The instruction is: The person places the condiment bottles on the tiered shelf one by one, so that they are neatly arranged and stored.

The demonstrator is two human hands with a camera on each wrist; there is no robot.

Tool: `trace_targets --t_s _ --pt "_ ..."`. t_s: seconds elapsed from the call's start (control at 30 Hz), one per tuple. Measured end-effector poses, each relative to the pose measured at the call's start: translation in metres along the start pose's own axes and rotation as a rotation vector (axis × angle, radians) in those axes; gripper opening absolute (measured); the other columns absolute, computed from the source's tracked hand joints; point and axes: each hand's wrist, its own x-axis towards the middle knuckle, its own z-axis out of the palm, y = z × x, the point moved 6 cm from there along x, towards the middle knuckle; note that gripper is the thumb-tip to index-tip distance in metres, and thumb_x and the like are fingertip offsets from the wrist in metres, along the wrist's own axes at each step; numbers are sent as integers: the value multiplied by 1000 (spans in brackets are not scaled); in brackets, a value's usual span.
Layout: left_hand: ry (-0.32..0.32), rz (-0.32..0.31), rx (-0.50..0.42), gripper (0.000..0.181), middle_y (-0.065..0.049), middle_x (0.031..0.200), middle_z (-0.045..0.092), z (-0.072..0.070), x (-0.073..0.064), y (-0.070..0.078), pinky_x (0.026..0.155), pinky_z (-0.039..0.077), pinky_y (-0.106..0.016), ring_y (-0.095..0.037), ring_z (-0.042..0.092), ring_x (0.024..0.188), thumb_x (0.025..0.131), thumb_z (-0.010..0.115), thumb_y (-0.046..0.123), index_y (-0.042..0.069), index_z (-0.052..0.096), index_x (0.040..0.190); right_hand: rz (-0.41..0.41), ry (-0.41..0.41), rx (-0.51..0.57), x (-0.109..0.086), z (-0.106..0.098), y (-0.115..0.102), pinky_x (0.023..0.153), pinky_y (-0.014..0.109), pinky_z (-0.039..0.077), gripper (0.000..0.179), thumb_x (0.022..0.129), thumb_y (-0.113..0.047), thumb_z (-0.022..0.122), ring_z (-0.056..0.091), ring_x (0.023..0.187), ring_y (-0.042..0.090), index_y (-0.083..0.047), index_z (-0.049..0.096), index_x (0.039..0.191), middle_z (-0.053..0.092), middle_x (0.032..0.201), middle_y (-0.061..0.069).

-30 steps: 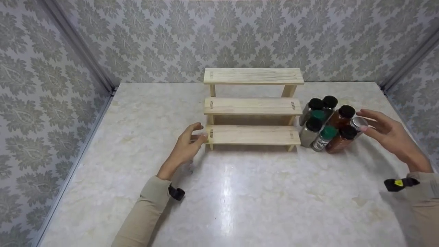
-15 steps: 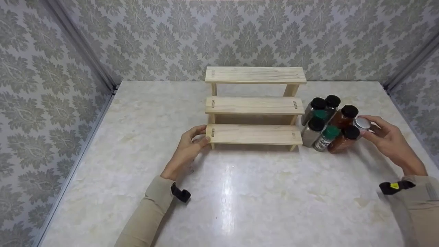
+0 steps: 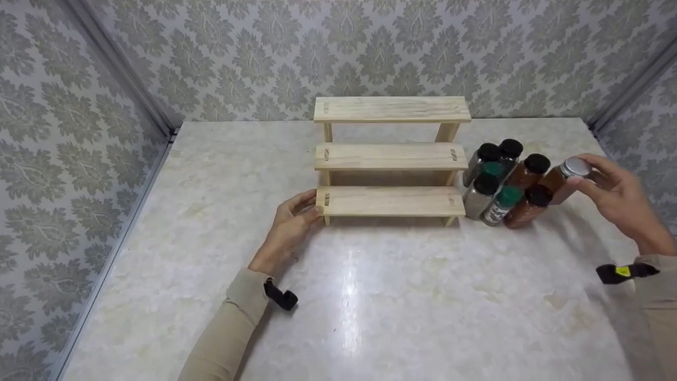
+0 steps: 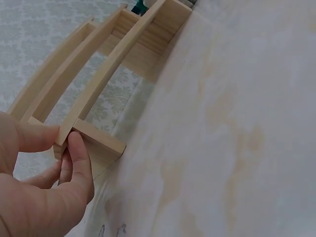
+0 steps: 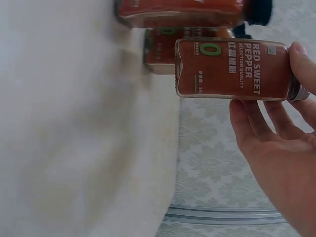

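A three-tier wooden shelf [image 3: 390, 201] stands near the back wall, its steps bare. My left hand [image 3: 285, 225] pinches the left end of its lowest board, thumb on one side and fingers beneath, as the left wrist view shows. On the right, my right hand [image 3: 627, 203] grips a spice jar [image 5: 227, 69] by its silver lid [image 3: 576, 166]. This jar holds red-brown powder and is labelled "RED SWEET PEPPER"; it appears raised off the table and slightly tilted. Close by on its left stand several other spice jars [image 3: 523, 209] with black or green lids.
The jar cluster sits tight against the shelf's right side, with a green-lidded jar [image 3: 498, 210] at its front. Marbled tabletop [image 3: 423, 296] spreads in front of the shelf. Patterned walls [image 3: 238, 58] enclose the table at the back and both sides.
My right hand has closed on the silver-lidded spice jar and lifted it up and slightly right, away from the others. My left hand has reached the shelf's lowest board and taken hold of its end.
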Motion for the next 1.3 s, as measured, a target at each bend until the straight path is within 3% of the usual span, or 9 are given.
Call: trace_targets --t_s 0.13,0.33,0.57,0.77,0.97,1.17,1.3 --pt "1 19 23 54 -19 149 52 0 0 3 111 55 -27 -32 57 138 105 61 -3 -2 46 157 -45 76 -16 5 -15 -20 93 4 46 45 109 -16 64 52 124 -10 -18 58 153 59 138 -16" --pt "4 8 19 54 -18 151 53 -1 -1 -2 112 55 -28 -31 58 138 105 63 -2 -1 48 156 -68 147 -11 10 -30 -52 93 5 46 42 109 -17 64 56 120 -7 -11 60 150 60 128 -24" --pt "-17 -3 1 55 -17 153 52 -2 -1 -5 112 56 -32 -31 57 140 106 63 1 2 46 159 -91 167 27 30 -29 -101 111 16 49 42 106 -16 68 59 138 9 -12 62 147 61 132 -15" --pt "5 -12 -45 56 -18 152 54 -2 0 -6 111 57 -34 -33 58 138 104 65 -1 1 48 157 -158 167 141 55 -6 -153 91 10 56 37 101 -10 75 70 110 2 -8 70 137 66 126 -5" --pt "-36 31 -46 58 -21 155 52 -3 2 -10 112 56 -34 -34 55 141 104 66 0 -2 45 158 -205 128 292 80 24 -196 90 15 60 32 95 -6 80 75 107 7 -4 75 127 70 119 2" --pt "-76 74 -37 58 -23 155 52 -9 5 -14 110 57 -32 -33 54 141 104 69 3 -3 48 157 -230 122 232 100 62 -229 92 20 59 30 95 -14 83 75 105 8 -10 77 124 71 117 -3" --pt "-89 70 -48 58 -22 156 52 -10 5 -16 111 57 -33 -33 54 142 104 69 3 -2 47 157 -232 104 244 113 85 -244 90 20 59 31 93 -18 86 75 101 9 -12 78 122 72 115 -4"
